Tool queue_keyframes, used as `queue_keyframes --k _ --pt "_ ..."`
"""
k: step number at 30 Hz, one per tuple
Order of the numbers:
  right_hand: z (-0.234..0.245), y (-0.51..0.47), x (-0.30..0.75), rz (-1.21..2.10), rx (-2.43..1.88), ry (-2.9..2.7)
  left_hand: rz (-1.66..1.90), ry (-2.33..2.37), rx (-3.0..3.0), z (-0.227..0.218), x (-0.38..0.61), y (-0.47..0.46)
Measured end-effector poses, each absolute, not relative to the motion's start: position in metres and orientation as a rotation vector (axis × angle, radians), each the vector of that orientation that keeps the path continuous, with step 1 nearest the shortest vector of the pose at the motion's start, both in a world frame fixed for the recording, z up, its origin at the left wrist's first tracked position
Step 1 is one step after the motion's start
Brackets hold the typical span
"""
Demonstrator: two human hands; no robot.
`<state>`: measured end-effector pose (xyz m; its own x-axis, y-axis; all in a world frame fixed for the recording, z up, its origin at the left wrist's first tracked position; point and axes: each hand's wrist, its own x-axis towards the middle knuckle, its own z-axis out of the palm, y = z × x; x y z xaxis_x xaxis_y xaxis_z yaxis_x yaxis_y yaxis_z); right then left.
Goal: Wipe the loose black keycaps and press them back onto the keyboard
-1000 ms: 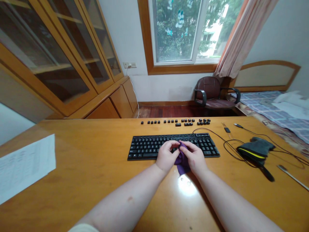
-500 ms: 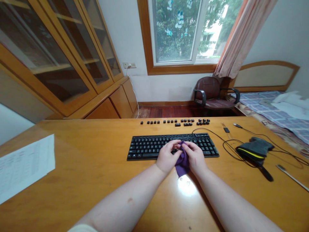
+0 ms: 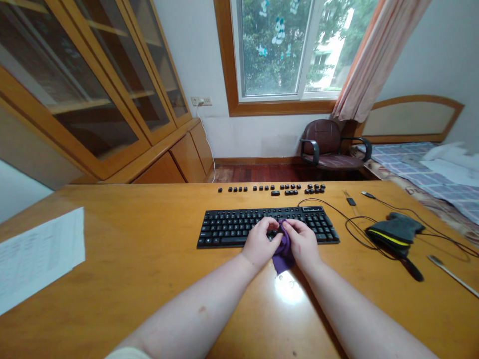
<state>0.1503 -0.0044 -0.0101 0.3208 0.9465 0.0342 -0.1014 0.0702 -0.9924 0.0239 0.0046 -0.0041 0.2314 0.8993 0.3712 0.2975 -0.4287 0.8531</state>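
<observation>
Left hand and right hand pinching purple cloth over black keyboard (loose keycaps behind), wooden desk.

Single head-worn view — forward and down over the desk, close above the hands, toward the window.

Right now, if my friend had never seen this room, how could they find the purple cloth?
On the big wooden desk, find the black keyboard in the middle. At its near edge the left hand and right hand meet, with the purple cloth bunched between them. It is the only purple thing there; the keyboard is black and the desk is brown.
</observation>
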Motion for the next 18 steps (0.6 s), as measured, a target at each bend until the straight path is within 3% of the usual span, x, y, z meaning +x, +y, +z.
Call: queue_keyframes --k 8,18 --pt "-0.0096 -0.0059 0.1490 1.023 -1.127 -0.791 1.261 1.049 1.831 -0.0027 0.0244 0.0043" --pt "-0.0063 -0.0086 0.1507 0.824 -1.234 -0.719 1.299 1.126 1.762 -0.0027 0.0192 0.0106"
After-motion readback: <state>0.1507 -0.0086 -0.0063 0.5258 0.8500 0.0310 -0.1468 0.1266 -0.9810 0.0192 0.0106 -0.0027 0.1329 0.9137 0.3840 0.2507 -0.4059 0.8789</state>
